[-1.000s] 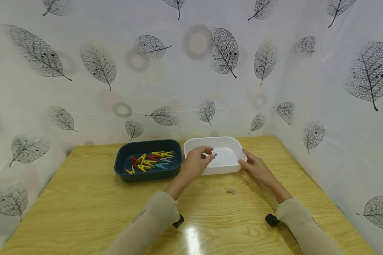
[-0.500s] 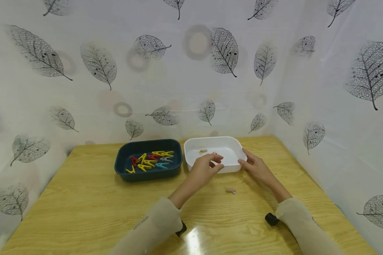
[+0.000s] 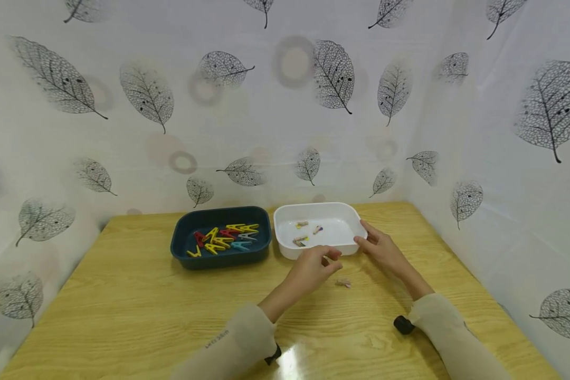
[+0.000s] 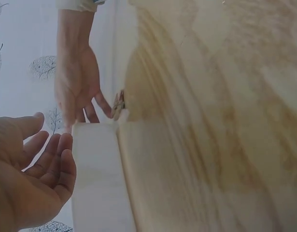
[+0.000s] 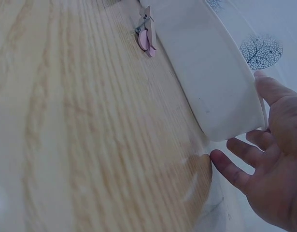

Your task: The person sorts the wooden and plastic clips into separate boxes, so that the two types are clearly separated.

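In the head view a white tray [image 3: 287,252] holds several small wooden clothespins [image 3: 302,224] with coloured bits. My right hand [image 3: 385,256] grips its right end, thumb over the rim and fingers against the outside wall, as the right wrist view also shows. In front of the tray's near wall hovers my left hand [image 3: 315,268], its fingers loosely curved and holding nothing. Just right of and below its fingertips, a wooden clothespin with pink ends [image 3: 343,283] lies on the table; in the right wrist view this pink-tipped clothespin [image 5: 147,34] is beside the tray wall.
Left of the white tray stands a dark blue tray [image 3: 218,262] with several yellow, red, blue and grey plastic clothespins [image 3: 220,243]. Both sit toward the back of the wood-grain table [image 3: 138,306], before a leaf-patterned curtain [image 3: 266,105].
My left hand has released a small clothespin into the white tray and come back toward me, over the near rim to the table side. My right hand has stayed on the tray.
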Demonstrator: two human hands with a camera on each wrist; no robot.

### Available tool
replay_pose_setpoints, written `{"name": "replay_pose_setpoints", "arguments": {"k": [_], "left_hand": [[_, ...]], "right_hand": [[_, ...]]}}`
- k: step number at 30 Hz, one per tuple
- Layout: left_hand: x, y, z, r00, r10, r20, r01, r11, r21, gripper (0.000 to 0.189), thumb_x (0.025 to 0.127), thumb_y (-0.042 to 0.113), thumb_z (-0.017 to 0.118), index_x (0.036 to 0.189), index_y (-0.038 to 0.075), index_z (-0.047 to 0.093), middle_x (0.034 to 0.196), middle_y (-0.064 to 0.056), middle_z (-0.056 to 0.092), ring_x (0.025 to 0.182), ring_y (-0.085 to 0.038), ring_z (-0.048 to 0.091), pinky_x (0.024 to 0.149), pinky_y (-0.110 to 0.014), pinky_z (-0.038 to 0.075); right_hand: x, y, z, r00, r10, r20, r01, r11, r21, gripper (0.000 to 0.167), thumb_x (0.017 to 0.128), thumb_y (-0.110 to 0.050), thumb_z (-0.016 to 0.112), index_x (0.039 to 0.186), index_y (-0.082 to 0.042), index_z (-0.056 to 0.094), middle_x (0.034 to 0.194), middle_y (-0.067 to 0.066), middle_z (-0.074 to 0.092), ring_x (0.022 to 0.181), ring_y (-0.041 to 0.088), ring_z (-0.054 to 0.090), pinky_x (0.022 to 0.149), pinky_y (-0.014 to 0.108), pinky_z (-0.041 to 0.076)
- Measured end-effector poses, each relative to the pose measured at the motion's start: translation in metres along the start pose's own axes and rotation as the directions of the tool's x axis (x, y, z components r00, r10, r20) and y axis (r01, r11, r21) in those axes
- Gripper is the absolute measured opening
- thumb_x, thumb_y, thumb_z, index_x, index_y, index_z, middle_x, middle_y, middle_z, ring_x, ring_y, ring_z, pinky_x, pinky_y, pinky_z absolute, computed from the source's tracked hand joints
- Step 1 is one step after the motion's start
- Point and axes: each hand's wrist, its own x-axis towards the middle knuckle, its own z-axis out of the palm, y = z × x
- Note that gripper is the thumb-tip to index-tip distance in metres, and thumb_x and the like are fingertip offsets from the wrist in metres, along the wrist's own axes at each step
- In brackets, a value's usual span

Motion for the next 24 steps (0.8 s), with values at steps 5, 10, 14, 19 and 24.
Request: {"name": "replay_pose_setpoints", "arguments": {"k": [5,10,14,19,24], "left_hand": [[-0.002,-0.003,0.011,1.000,-0.006,0.024,0.006,1.000,0.002,0.025,0.096,0.014,0.076,0.118,0.001,0.074,0.111,-0.007,0.076,0.081,-0.006,0.070,0.069,-0.016,0.054],[-0.003,-0.009,0.021,0.999,-0.031,0.026,0.030,0.999,0.030,0.023,0.094,0.010,0.077,0.115,0.001,0.075,0.109,-0.009,0.076,0.083,-0.009,0.072,0.072,-0.017,0.055],[-0.004,-0.012,0.027,0.999,-0.038,0.027,0.036,0.997,0.061,0.023,0.094,0.010,0.077,0.114,0.000,0.076,0.108,-0.010,0.076,0.086,-0.013,0.072,0.075,-0.021,0.056],[-0.006,-0.012,0.031,0.997,-0.070,0.045,0.066,0.994,0.086,0.025,0.094,0.016,0.078,0.113,0.000,0.075,0.109,-0.010,0.075,0.094,-0.017,0.073,0.081,-0.027,0.057],[-0.005,-0.012,0.035,0.995,-0.091,0.051,0.084,0.989,0.120,0.028,0.094,0.020,0.079,0.113,0.000,0.075,0.107,-0.010,0.075,0.097,-0.019,0.071,0.085,-0.030,0.057]], "right_hand": [[0.001,0.001,0.000,1.000,0.008,-0.007,-0.008,1.000,-0.018,0.073,0.107,-0.027,0.060,0.163,0.001,0.022,0.164,0.027,0.025,0.146,0.043,0.036,0.102,0.017,0.042],[0.001,0.001,-0.001,1.000,0.014,0.002,-0.014,1.000,-0.010,0.074,0.107,-0.028,0.060,0.163,0.000,0.021,0.165,0.027,0.023,0.147,0.043,0.035,0.102,0.020,0.043],[0.001,0.001,-0.001,1.000,0.010,0.004,-0.010,1.000,0.004,0.073,0.107,-0.027,0.060,0.163,0.002,0.021,0.165,0.027,0.024,0.146,0.043,0.035,0.099,0.015,0.044],[0.001,0.000,-0.001,1.000,0.001,0.000,-0.001,1.000,0.017,0.073,0.107,-0.026,0.060,0.162,0.003,0.021,0.165,0.028,0.023,0.146,0.044,0.035,0.098,0.012,0.043],[0.000,0.001,0.000,1.000,0.013,-0.009,-0.012,1.000,0.015,0.074,0.107,-0.025,0.060,0.162,0.003,0.021,0.164,0.029,0.024,0.145,0.044,0.036,0.095,0.011,0.044]]}}
